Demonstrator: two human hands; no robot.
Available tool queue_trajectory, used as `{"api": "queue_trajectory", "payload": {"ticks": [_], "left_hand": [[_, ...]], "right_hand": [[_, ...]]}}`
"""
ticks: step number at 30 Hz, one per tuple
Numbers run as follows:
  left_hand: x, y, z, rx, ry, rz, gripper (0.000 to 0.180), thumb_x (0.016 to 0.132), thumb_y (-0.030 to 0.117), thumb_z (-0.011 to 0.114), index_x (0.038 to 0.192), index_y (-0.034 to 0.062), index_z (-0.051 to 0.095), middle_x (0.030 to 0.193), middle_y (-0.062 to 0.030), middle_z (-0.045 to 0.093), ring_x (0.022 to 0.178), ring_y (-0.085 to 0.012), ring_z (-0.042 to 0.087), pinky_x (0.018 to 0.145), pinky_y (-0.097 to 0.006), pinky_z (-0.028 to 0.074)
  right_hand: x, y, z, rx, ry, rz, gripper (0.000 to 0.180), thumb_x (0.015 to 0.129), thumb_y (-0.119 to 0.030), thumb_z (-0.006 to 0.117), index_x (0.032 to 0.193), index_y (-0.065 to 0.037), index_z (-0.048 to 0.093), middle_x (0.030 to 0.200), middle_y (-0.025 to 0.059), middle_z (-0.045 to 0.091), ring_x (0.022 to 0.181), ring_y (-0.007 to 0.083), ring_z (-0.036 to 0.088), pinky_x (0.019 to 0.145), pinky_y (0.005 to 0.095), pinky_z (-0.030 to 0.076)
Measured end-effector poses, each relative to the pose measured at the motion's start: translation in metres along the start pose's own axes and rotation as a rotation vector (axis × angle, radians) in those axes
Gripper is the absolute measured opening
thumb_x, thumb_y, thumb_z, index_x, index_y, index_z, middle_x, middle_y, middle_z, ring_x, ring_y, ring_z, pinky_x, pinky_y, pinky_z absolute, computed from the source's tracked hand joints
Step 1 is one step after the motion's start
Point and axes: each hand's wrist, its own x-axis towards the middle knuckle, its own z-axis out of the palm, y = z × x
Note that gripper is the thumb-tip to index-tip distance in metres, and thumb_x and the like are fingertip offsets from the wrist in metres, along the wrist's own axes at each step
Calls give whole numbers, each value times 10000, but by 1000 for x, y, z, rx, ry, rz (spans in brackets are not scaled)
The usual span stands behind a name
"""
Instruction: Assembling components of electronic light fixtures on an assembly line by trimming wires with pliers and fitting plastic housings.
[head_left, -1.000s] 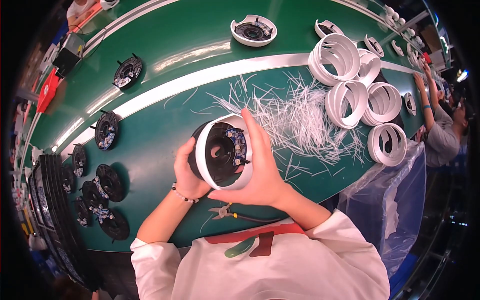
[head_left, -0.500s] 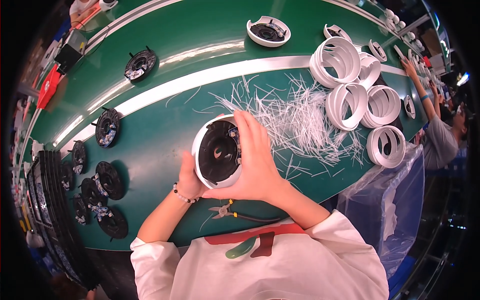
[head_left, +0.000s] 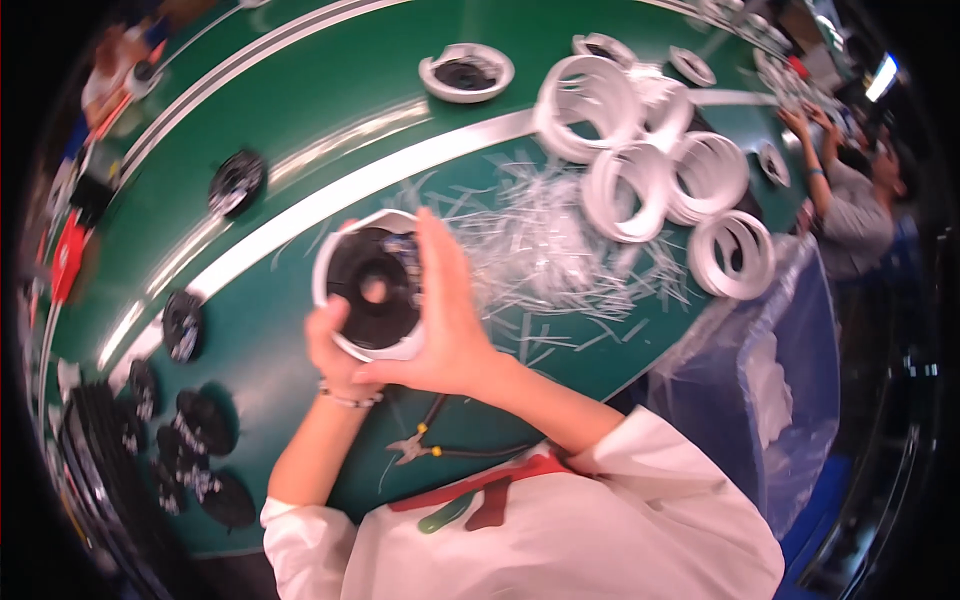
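Both hands hold up a round white housing [head_left: 322, 275] over the bench, its open side toward me. Inside it sits a black round insert [head_left: 352, 265] with a central hole and a bit of circuit board at the upper right. My left hand [head_left: 335, 345] grips the lower left, the thumb lying over the rim at the insert's edge. My right hand [head_left: 450, 325] wraps the right side, fingers up along the rim and thumb underneath. Below the hands lie cutting pliers [head_left: 408, 448] with dark handles and yellow marks, jaws apart. The picture is somewhat smeared by motion.
Cut white strips [head_left: 560, 265] are heaped right of the hands, beside stacked white rings [head_left: 625, 192]. Several black discs with boards [head_left: 205, 420] lie left, near black stacked trays [head_left: 95, 470]. A plastic-lined blue bin [head_left: 720, 400] stands right; a co-worker [head_left: 850, 215] is beyond.
The whole view has shifted, so the bench things appear farther left. My left thumb has moved from beside the housing to over its rim. The housing stays in both hands.
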Motion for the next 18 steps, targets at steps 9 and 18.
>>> {"api": "queue_trajectory", "payload": {"ticks": [9, 18], "left_hand": [[175, -8, -79, 487, 184, 484, 280, 849, 292, 394, 756, 42, 477, 707, -69, 484, 629, -184, 433, 594, -341, 379], [266, -26, -77, 888, 671, 380, 373, 794, 266, 509, 1058, 8, 457, 918, -236, 549, 879, -384, 523, 766, -430, 425]], "right_hand": [[5, 71, -115, -509, 601, -1, 364, 700, -50, 646, 1042, -3, 529, 1015, 113, 556, 904, 214, 529, 818, 312, 411], [-18, 144, -144, -537, 269, 226, 296, 817, -212, 558, 946, 53, 591, 846, 161, 626, 754, 224, 612, 685, 294, 472]]}}
